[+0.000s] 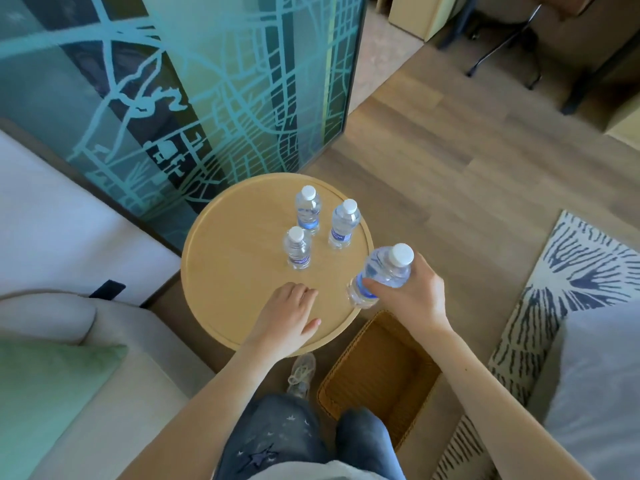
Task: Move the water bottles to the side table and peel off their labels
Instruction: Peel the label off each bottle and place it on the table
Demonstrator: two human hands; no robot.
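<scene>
Three small clear water bottles with white caps and blue labels stand upright on the round wooden side table (228, 271): one at the back (308, 209), one to its right (343, 223), one nearer me (297, 248). A fourth bottle (382, 273) is tilted over the table's right edge, gripped around its middle by my right hand (412, 292). My left hand (289, 313) hovers palm down over the table's near part, fingers loosely curled, holding nothing.
A woven wicker basket (377, 372) sits on the wood floor just right of the table, below my right arm. A beige sofa with a green cushion (45, 393) is at the left, a patterned glass panel (194, 98) behind the table, a patterned rug (568, 271) at the right.
</scene>
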